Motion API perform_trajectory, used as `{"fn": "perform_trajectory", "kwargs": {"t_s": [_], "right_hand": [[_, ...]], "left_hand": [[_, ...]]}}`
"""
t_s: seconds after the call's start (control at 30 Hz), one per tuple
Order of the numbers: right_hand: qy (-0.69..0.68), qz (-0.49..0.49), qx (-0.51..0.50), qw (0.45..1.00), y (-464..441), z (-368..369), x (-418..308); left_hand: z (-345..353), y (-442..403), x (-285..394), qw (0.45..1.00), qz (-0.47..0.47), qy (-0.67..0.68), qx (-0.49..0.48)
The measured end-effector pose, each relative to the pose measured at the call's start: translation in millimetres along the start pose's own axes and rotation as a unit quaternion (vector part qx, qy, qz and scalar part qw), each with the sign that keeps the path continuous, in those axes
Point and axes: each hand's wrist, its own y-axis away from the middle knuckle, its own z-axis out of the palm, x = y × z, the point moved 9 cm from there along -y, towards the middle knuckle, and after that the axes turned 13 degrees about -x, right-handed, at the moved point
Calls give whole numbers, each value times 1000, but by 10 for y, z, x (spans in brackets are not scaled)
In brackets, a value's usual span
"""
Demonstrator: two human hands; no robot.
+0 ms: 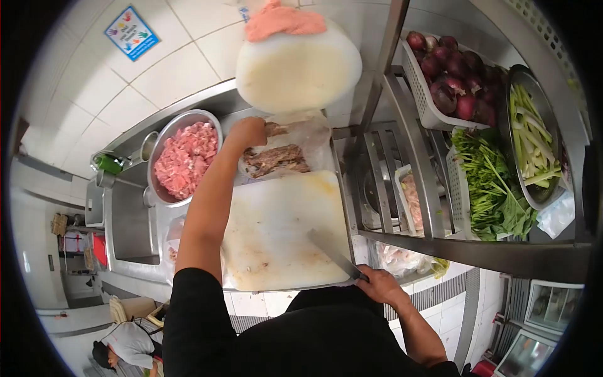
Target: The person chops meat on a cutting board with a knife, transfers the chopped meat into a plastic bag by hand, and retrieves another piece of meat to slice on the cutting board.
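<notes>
Well, biggest first, the steel shelving (477, 254) filled the right side, while the steel counter (129, 262) with its sink basin (133, 217) ran along the left. Down at lower left, a co-worker (135, 345) in a dark cap and pale shirt bent forward, well apart from the action.

Onto the counter now, where the white cutting board (276, 220) lay flat and stained, right in front of the black-clad person! Beyond it a rounded board (298, 69) stood against the tiled wall, a pink cloth (282, 24) draped on its top edge. To the left sat a steel bowl (195, 115), heaped with pale pink meat pieces (186, 157). Over on the shelving, a white basket (447, 120) held red onions (453, 72), with leafy greens (493, 182) just below and cut green stems (532, 138) in a steel bowl beside them.

And there was the centre of it: the clear plastic bag (318, 129), spread between the two boards, with dark brown, meat-like pieces (279, 161) in or on it; which of the two, you could not tell. Across came the left arm, its left hand (249, 133) at the bag's left edge, fingers curled under and out of sight, so whether they gripped anything could not be told. No doubt about the right hand (380, 286), though: fingers closed around the handle of the knife (333, 252), at the board's near right corner, the blade slanting in over the white surface.
</notes>
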Motion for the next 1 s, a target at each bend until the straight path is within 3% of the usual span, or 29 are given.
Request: {"fn": "perform_trajectory", "kwargs": {"t_s": [0.1,0.13,0.17,0.23,0.33,0.37,0.43,0.47,0.53,0.6,0.67,0.7,0.73,0.8,0.83,0.87,0.93,1.0], "right_hand": [[-3,6,6,1000,-51,-19,16],[-21,16,10,1000,-66,-56,-2],[-25,13,16,999,-54,-101,-63],[-49,17,19,998,-130,-57,-12],[-53,18,24,998,-177,-15,-42],[-39,10,40,998,-204,-15,-58],[-19,-8,45,999,-273,-13,-94],[-12,-5,38,999,-290,-3,-110],[-21,3,43,999,-312,-6,-187],[-20,14,33,999,-342,23,-222],[-23,1,46,999,-367,15,-276],[-41,13,37,998,-395,62,-233],[-41,17,36,998,-396,70,-235],[-40,4,45,998,-366,73,-253],[-49,8,43,998,-348,80,-260],[-47,13,40,998,-339,88,-258],[-37,10,46,998,-323,97,-280],[-39,13,49,998,-346,131,-280]], "left_hand": [[322,415,-291,986,-15,96,-138],[525,607,-375,963,-10,200,-181],[779,825,-402,927,-4,302,-221],[1300,1217,-197,794,80,557,-230],[1974,1741,91,602,50,775,-185],[2141,1881,217,596,44,781,-184],[2365,2058,428,491,54,860,-130],[2488,2124,540,484,50,864,-126],[2738,2191,719,309,41,948,-72],[2851,2222,932,278,40,959,-20],[2836,2353,1006,218,-29,968,116],[2899,2445,1233,210,-47,972,89],[2899,2556,1317,207,-48,973,87],[3088,2861,1587,345,-164,920,-82],[2977,2989,1646,409,-146,890,-138],[3055,3035,1554,405,-147,892,-140],[2695,2924,1254,725,3,683,-89],[1970,2947,964,879,27,465,100]]}}
